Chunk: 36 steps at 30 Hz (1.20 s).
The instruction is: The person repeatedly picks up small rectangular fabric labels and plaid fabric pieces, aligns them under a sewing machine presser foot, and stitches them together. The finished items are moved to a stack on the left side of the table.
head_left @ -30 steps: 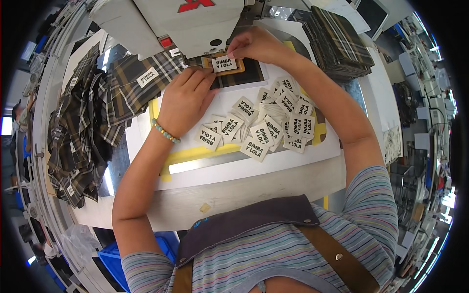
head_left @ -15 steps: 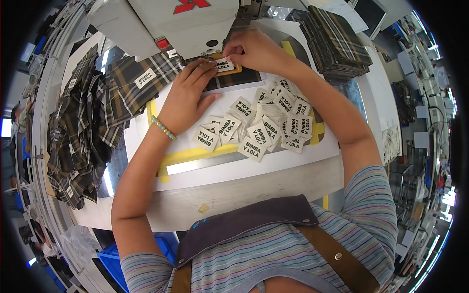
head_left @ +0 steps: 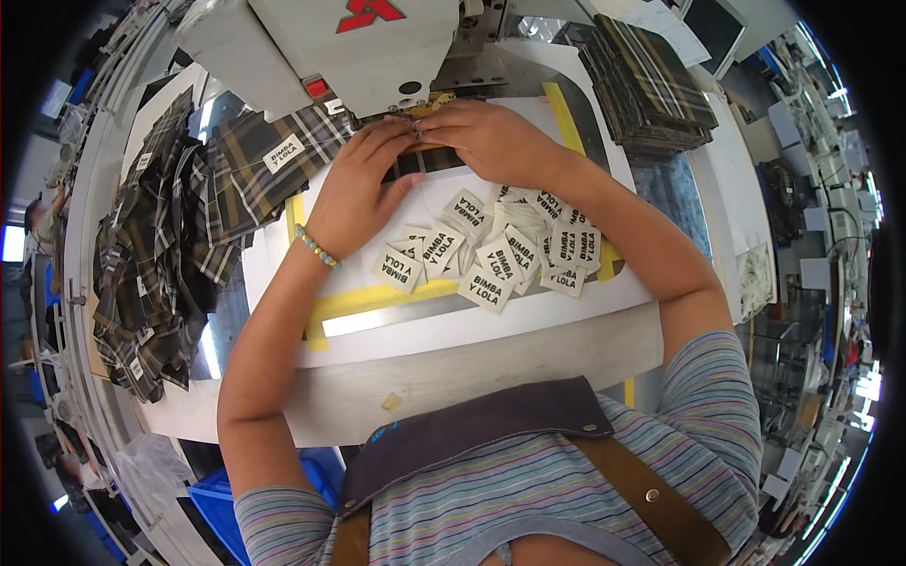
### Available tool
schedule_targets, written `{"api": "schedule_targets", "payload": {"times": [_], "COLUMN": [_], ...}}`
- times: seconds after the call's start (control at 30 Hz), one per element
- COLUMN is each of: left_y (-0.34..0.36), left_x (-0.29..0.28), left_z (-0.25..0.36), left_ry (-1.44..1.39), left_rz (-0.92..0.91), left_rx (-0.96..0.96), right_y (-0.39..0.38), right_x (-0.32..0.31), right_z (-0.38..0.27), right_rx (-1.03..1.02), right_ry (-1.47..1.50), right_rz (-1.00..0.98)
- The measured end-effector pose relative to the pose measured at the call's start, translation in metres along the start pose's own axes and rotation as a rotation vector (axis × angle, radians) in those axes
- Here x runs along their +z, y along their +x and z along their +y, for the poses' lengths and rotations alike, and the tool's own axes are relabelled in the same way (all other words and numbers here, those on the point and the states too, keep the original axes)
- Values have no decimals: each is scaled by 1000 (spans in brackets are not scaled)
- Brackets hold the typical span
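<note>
White tabletop (head_left: 528,325) carries a heap of woven labels (head_left: 510,250). Both hands, left hand (head_left: 363,184) and right hand (head_left: 486,141), pinch a plaid fabric piece (head_left: 425,160) under the sewing machine head (head_left: 363,47). This looks like positioning; the next move needs exact alignment.

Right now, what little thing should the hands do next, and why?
Probably nudge the dark plaid piece a bit further under the sewing machine head. Both the left hand and the right hand press its edge right at the machine, with the pile of white labels waiting beside.
</note>
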<state>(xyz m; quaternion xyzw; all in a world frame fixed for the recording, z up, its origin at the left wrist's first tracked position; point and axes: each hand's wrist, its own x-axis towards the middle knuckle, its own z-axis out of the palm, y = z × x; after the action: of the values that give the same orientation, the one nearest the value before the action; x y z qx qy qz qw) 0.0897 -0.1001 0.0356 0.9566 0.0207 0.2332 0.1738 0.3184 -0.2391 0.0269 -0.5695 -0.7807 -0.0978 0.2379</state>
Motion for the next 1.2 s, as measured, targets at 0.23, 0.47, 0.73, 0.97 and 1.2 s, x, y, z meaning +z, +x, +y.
{"api": "schedule_targets", "payload": {"times": [0.23, 0.47, 0.73, 0.97, 1.2], "left_y": [-8, -7, -5, -7, -7], "left_x": [-13, -19, -24, -26, -29], "left_z": [-7, -6, -2, -3, -1], "left_ry": [175, 278, 344, 335, 304], "left_rz": [-17, -121, -199, -202, -223], "left_rx": [-37, 3, 17, 37, 19], "right_y": [5, 5, 7, 9, 11], "right_x": [-9, -7, -7, -12, -15], "right_z": [-3, 0, -1, -5, -8], "right_rx": [59, 1, -7, 24, 82], "right_ry": [148, 33, -1, 36, 150], "right_rz": [-130, -100, -129, -159, -152]}}
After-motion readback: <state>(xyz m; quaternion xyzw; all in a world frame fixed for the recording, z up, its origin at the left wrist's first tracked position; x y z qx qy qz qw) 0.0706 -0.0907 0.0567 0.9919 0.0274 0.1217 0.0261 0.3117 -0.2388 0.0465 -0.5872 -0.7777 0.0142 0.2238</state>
